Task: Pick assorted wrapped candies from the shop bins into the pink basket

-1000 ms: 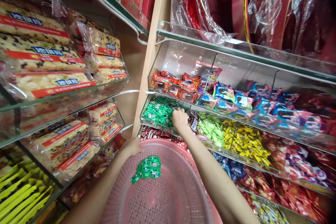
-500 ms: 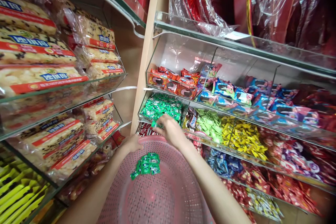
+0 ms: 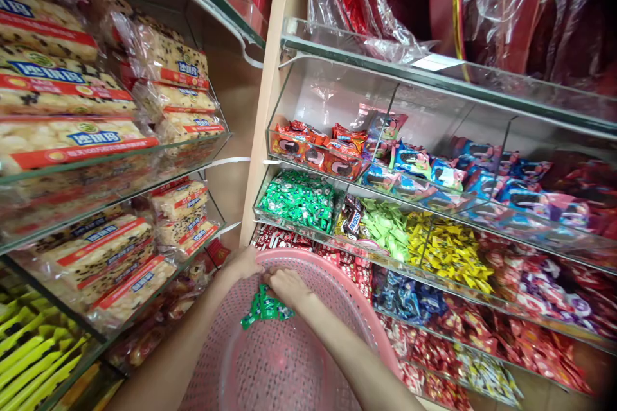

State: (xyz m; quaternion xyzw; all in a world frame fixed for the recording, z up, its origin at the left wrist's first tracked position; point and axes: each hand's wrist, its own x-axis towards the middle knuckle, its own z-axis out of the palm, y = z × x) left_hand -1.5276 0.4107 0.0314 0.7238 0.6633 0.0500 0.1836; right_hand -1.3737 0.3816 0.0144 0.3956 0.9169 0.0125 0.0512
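Note:
A pink perforated plastic basket (image 3: 308, 270) fills the bottom of the view, with a small heap of green-wrapped candies (image 3: 264, 308) lying inside it. My left hand (image 3: 243, 263) grips the basket's near left rim. My right hand (image 3: 286, 287) is curled over the basket, just above the green candies and beside the rim. Its fingers hide whatever they may hold. The acrylic bin of matching green candies (image 3: 299, 200) stands beyond the basket, out of reach of neither hand's contact.
Acrylic shelf bins on the right hold yellow candies (image 3: 450, 253), pale green candies (image 3: 388, 228) and blue packets (image 3: 407, 295). Glass shelves on the left hold bagged rice cakes (image 3: 72, 138). A wooden upright (image 3: 270, 109) stands between both shelf units.
My right hand has moved down from the green candy bin to the basket, over the green heap. My left hand stays on the rim.

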